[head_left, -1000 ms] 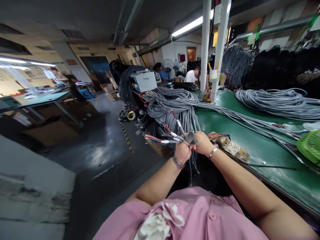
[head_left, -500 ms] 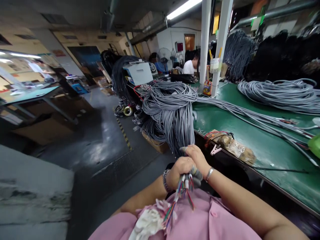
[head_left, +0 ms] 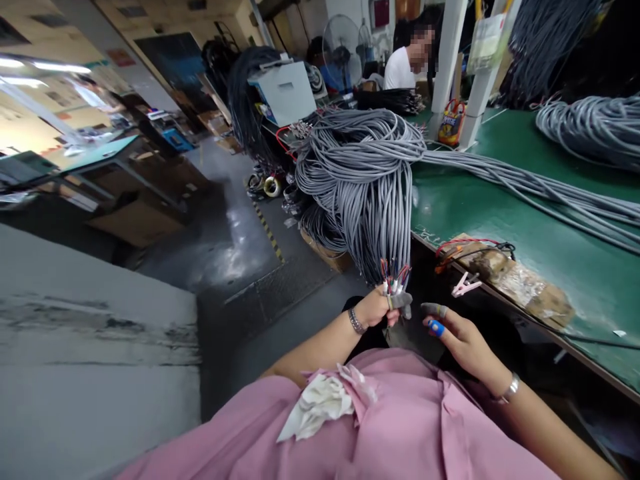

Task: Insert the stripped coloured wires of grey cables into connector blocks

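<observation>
The left hand point(head_left: 379, 307) is gripping cable ends point(head_left: 385, 289), wires point(head_left: 403, 273) pointing forward, while the right hand point(head_left: 463, 340), fingers point(head_left: 434, 310) parted, is hovering to their right

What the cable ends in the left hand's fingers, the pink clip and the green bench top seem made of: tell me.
Cable ends: probably plastic-insulated wire, judging by the thin, multicoloured strands; finish too small to tell.
Pink clip: likely smooth plastic, for its even, pale colour.
Green bench top: smooth and shiny, showing soft reflections; perhaps rubber or vinyl, but the look leaves it open.
</observation>
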Motion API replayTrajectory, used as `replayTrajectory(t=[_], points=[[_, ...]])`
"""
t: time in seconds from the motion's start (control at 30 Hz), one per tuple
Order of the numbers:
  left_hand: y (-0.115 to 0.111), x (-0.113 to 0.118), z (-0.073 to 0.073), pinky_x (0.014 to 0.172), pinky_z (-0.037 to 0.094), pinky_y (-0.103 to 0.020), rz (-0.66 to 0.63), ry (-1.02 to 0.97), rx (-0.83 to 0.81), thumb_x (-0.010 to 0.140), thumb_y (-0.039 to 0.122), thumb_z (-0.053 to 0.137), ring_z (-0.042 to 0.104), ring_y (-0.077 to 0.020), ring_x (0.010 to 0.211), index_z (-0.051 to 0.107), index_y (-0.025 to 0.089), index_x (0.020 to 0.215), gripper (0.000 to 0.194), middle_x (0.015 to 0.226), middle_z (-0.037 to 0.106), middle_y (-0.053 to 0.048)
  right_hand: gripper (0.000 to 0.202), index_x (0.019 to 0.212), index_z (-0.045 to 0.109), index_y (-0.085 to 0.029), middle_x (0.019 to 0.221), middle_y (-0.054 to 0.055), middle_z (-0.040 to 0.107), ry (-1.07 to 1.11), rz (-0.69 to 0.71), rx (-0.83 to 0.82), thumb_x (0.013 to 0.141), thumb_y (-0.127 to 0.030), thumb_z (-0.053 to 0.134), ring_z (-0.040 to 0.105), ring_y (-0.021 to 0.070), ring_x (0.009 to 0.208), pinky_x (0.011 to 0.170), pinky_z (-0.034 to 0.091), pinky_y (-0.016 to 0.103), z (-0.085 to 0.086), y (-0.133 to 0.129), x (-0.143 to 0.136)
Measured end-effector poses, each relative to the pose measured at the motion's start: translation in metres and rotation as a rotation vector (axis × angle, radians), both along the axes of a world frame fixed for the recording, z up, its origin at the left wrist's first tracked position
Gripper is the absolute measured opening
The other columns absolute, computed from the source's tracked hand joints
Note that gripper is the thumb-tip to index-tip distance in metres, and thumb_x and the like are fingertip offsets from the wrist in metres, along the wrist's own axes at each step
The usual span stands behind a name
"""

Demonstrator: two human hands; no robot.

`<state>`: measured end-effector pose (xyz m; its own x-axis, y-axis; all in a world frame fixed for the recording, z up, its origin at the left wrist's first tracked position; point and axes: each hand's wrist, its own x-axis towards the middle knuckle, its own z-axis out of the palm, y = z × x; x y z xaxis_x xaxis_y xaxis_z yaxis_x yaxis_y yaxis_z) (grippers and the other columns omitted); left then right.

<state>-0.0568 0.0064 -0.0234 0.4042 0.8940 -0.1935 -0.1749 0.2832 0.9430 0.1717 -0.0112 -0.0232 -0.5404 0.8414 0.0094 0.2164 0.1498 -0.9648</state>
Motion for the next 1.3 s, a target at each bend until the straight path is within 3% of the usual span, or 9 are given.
replayTrajectory(t=[0.1,0.17,0.3,0.47,0.63,0.8,1.0,1.17,1.3], points=[[0.000,0.007,0.002,0.039,0.036,-0.021,-0.079,0.023,0.042,0.070,0.048,0.071,0.043,-0.0076,0.033,0.053,0.014,0.056,0.041,0.037,0.041,0.006,0.040,0.125,0.053,-0.023,0.103,0.006,0.067,0.034,-0.043,-0.019,0.089,-0.039,0.052,0.063,0.0193,0.091,0.082,0.053,0.033,0.009,0.000,-0.005],[0.000,0.011,0.004,0.041,0.037,-0.021,-0.141,0.061,0.064,0.069,0.048,0.072,0.045,-0.0078,0.035,0.050,0.015,0.051,0.043,0.039,0.043,0.004,0.043,0.126,0.052,-0.022,0.095,0.005,0.067,0.055,-0.080,-0.041,0.088,-0.042,0.053,0.062,0.0171,0.080,0.070,0.053,0.028,0.015,0.001,-0.011],[-0.001,0.016,0.010,0.043,0.039,-0.022,-0.153,0.123,0.066,0.068,0.050,0.071,0.045,-0.0077,0.037,0.049,0.014,0.049,0.047,0.040,0.045,0.004,0.042,0.121,0.055,-0.019,0.076,0.001,0.061,0.086,-0.144,-0.039,0.088,-0.044,0.054,0.051,0.0123,0.060,0.053,0.045,0.023,0.023,0.004,-0.020],[-0.003,0.022,0.019,0.047,0.040,-0.021,-0.246,0.197,0.053,0.064,0.044,0.075,0.047,-0.0075,0.041,0.053,0.012,0.050,0.041,0.043,0.051,0.001,0.034,0.104,0.060,-0.018,0.062,-0.002,0.049,0.080,-0.129,0.011,0.086,-0.046,0.056,0.041,0.0110,0.055,0.049,0.037,0.023,0.029,0.005,-0.021],[0.001,0.026,0.019,0.050,0.043,-0.022,-0.281,0.121,-0.039,0.058,0.033,0.079,0.051,-0.0095,0.046,0.060,0.010,0.056,0.030,0.050,0.056,-0.001,0.029,0.077,0.056,-0.018,0.055,-0.006,0.039,0.010,-0.145,0.063,0.081,-0.046,0.061,0.031,0.0087,0.050,0.046,0.029,0.022,0.034,0.009,-0.023],[0.003,0.027,0.017,0.055,0.047,-0.024,-0.276,0.060,-0.096,0.052,0.026,0.081,0.054,-0.0105,0.053,0.064,0.010,0.062,0.026,0.060,0.060,-0.002,0.020,0.078,0.057,-0.019,0.054,-0.006,0.043,-0.038,-0.142,0.112,0.080,-0.038,0.062,0.034,0.0093,0.049,0.047,0.029,0.022,0.038,0.011,-0.026],[0.004,0.029,0.018,0.064,0.048,-0.025,-0.284,0.085,-0.058,0.047,0.012,0.080,0.054,-0.0114,0.061,0.067,0.010,0.065,0.023,0.065,0.062,-0.001,0.009,0.078,0.058,-0.020,0.059,-0.004,0.050,-0.087,-0.043,0.172,0.079,-0.028,0.061,0.039,0.0099,0.050,0.048,0.030,0.022,0.046,0.016,-0.028],[0.008,0.028,0.009,0.059,0.045,-0.023,-0.325,0.084,-0.026,0.044,0.006,0.076,0.052,-0.0101,0.056,0.068,0.010,0.072,0.029,0.065,0.063,-0.001,0.009,0.076,0.056,-0.018,0.059,-0.005,0.042,0.041,-0.038,0.097,0.079,-0.025,0.059,0.033,0.0091,0.053,0.048,0.028,0.022,0.042,0.016,-0.033],[0.009,0.024,0.008,0.062,0.046,-0.024,-0.390,0.062,0.028,0.053,0.012,0.075,0.054,-0.0112,0.059,0.069,0.009,0.082,0.029,0.069,0.064,-0.002,0.017,0.068,0.050,-0.018,0.057,-0.006,0.034,0.086,-0.095,0.084,0.078,-0.025,0.060,0.029,0.0084,0.053,0.047,0.026,0.022,0.039,0.012,-0.034]])
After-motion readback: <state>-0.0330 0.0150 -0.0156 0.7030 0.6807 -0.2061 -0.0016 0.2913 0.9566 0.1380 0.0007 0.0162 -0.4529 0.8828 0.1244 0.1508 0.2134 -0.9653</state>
